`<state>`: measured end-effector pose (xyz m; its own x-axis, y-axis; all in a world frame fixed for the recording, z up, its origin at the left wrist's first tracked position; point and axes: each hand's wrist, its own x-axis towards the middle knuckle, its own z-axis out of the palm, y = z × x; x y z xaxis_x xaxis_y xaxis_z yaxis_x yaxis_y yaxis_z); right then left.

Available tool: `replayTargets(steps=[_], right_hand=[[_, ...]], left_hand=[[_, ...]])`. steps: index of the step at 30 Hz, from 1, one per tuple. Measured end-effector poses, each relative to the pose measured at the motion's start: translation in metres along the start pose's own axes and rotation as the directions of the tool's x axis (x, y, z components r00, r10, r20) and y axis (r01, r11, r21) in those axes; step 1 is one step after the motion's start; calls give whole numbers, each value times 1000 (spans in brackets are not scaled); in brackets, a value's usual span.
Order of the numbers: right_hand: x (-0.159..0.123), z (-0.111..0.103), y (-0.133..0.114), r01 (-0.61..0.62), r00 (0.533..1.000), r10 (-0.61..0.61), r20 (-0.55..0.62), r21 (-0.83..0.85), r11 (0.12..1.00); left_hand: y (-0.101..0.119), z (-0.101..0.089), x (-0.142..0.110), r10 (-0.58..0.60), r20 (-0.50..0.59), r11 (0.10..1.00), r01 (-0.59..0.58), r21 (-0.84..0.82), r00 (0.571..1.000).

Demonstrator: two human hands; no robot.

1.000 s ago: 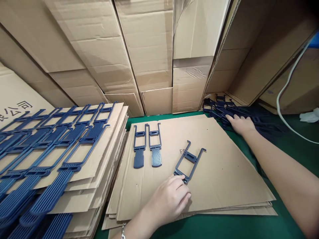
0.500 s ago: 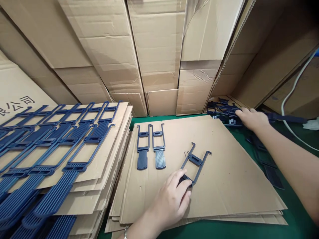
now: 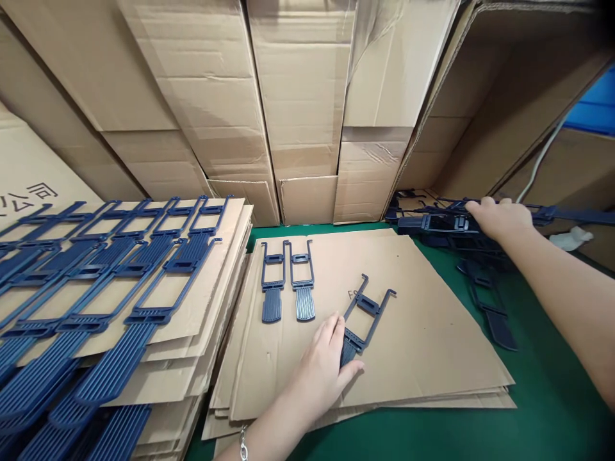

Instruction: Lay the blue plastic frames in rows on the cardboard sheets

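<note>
My left hand point(image 3: 319, 374) pinches the ribbed end of a dark blue plastic piece point(image 3: 368, 314), which lies on a flat cardboard sheet point(image 3: 423, 352). Part of that ribbed end is hidden by my fingers. Two similar pieces point(image 3: 272, 282) point(image 3: 302, 282) lie side by side beyond it. My right hand point(image 3: 500, 218) is at the far right, on a heap of dark blue pieces point(image 3: 442, 224). It seems to grip a long piece point(image 3: 576, 215) that extends to the right. Another piece point(image 3: 490, 310) lies apart on the green tabletop point(image 3: 552, 397).
At left, a tall cardboard stack point(image 3: 211, 269) carries rows of blue pieces point(image 3: 187, 256). Large cardboard boxes point(image 3: 302, 109) stand along the back. A white cable point(image 3: 541, 160), a white cloth point(image 3: 571, 238) and a blue bin point(image 3: 593, 105) are at the right.
My right hand has moved farther right across the heap, with the long piece shifting along. My left hand has turned the ribbed end of its piece, and the view has shifted slightly.
</note>
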<state>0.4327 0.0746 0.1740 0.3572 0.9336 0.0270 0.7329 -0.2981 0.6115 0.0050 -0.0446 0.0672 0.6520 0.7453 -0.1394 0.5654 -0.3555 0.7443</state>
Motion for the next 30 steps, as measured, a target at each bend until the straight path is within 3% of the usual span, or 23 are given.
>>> replayTargets(steps=[5, 10, 13, 15, 17, 20, 22, 23, 24, 26, 28, 30], right_hand=[[-14, -22, 15, -48, 995, 47, -86, -8, 999], [-36, -43, 21, -42, 970, 44, -240, 13, 999], [-49, -56, 15, -70, 957, 114, -268, 166, 984], [-61, -69, 5, -125, 947, 228, -227, 395, 910], [-75, -84, -8, -119, 941, 303, -150, 693, 711], [-103, -110, -37, 17, 978, 200, -64, 974, 227], [-122, -126, -62, 1, 999, 37, 9, 964, -264], [-131, -133, -77, -62, 998, -54, 44, 906, -418], [-139, -138, -93, -116, 990, -132, 55, 844, -524], [-154, -143, -127, -211, 965, -256, 51, 730, -650], [-166, -142, -162, -290, 944, -324, 58, 610, -738], [-177, -136, -190, -399, 906, -415, 85, 498, -770]], left_hand=[[-5, 4, 1, -39, -87, 999, 38, -12, 995], [-1, 0, 0, 22, -234, 999, -32, -37, 972], [3, -5, -1, -23, -207, 998, 11, -60, 978], [5, -9, -2, -108, -123, 985, 90, -145, 987], [6, -13, -2, -167, -25, 922, 147, -358, 986], [6, -20, -2, -172, 94, 624, 182, -760, 981], [6, -23, -1, -182, 133, 421, 199, -885, 974], [5, -24, -1, -194, 136, 364, 201, -909, 971], [4, -25, 0, -206, 123, 330, 187, -925, 971], [3, -24, 1, -217, 70, 276, 129, -952, 974], [3, -23, 2, -244, 35, 195, 85, -977, 969], [4, -21, 3, -291, 23, 87, 51, -995, 956]])
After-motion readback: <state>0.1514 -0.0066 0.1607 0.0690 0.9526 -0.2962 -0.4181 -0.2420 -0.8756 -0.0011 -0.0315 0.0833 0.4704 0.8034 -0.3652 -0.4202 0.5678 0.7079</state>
